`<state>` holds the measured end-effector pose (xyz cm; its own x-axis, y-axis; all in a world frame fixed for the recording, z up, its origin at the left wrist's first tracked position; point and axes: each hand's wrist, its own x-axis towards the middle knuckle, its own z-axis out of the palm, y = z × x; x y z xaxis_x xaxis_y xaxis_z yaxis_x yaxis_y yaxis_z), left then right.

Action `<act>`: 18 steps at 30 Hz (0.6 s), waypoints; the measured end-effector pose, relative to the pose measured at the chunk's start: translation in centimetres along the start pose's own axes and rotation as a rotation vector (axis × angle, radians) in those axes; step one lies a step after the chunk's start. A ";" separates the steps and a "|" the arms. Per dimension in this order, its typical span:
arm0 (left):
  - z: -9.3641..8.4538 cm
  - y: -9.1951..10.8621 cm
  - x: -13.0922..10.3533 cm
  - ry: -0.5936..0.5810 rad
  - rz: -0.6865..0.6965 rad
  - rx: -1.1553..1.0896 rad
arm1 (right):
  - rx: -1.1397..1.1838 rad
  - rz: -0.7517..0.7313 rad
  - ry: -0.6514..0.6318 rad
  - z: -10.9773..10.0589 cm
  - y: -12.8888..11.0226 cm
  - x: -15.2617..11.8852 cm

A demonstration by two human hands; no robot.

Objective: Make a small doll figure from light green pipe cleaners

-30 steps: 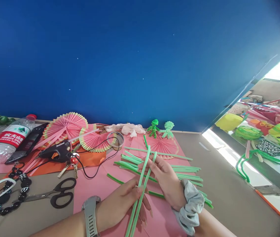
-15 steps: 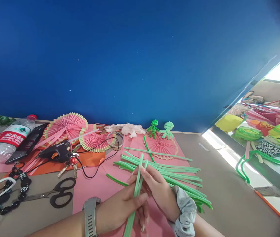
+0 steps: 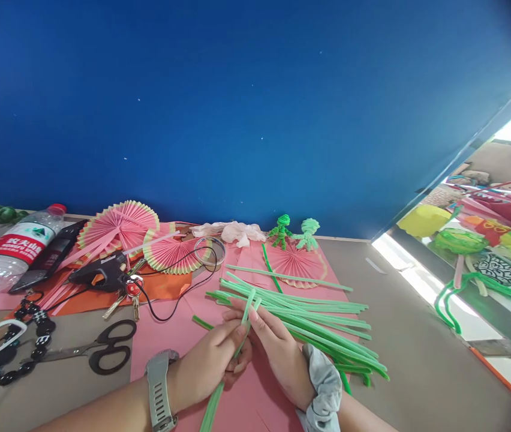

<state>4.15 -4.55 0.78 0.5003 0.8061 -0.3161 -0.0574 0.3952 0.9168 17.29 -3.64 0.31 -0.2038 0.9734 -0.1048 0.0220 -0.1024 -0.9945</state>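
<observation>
A few light green pipe cleaners [image 3: 213, 408] run through both hands, their upper ends crossing above my fingers. My left hand [image 3: 213, 357], with a grey watch on the wrist, is closed around them at mid-length. My right hand [image 3: 280, 354], wearing a grey scrunchie at the wrist, pinches them close to the upper ends. Just beyond and to the right lies a spread pile of green pipe cleaners [image 3: 322, 333] on pink paper [image 3: 165, 342]. Two small green pipe-cleaner figures [image 3: 282, 231] stand at the back by the blue wall.
Black scissors [image 3: 111, 348] and a black bead string [image 3: 42, 330] lie to the left. A glue gun [image 3: 98, 273], keys [image 3: 135, 294], pink paper fans [image 3: 118, 231], a phone [image 3: 48, 258] and a plastic bottle [image 3: 12, 249] sit behind. The blue wall [image 3: 255, 120] bounds the back.
Both hands have shifted slightly left. My left fingers have closed more tightly around the pipe cleaners, whose lower ends have swung left.
</observation>
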 end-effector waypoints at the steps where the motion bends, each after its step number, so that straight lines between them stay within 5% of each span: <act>1: 0.0 0.0 0.0 -0.006 0.003 0.023 | 0.017 -0.005 -0.025 0.0 0.1 0.0; 8: -0.1 -0.3 -0.1 -0.030 -0.002 0.054 | 0.056 0.012 0.014 -0.2 0.2 0.1; 18: -0.2 -0.1 -0.2 -0.037 -0.076 0.087 | 0.274 0.084 -0.104 -0.1 0.0 0.3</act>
<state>3.88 -4.65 0.74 0.5320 0.7578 -0.3777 0.0560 0.4137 0.9087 17.37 -3.37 0.29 -0.3121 0.9343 -0.1723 -0.2193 -0.2473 -0.9438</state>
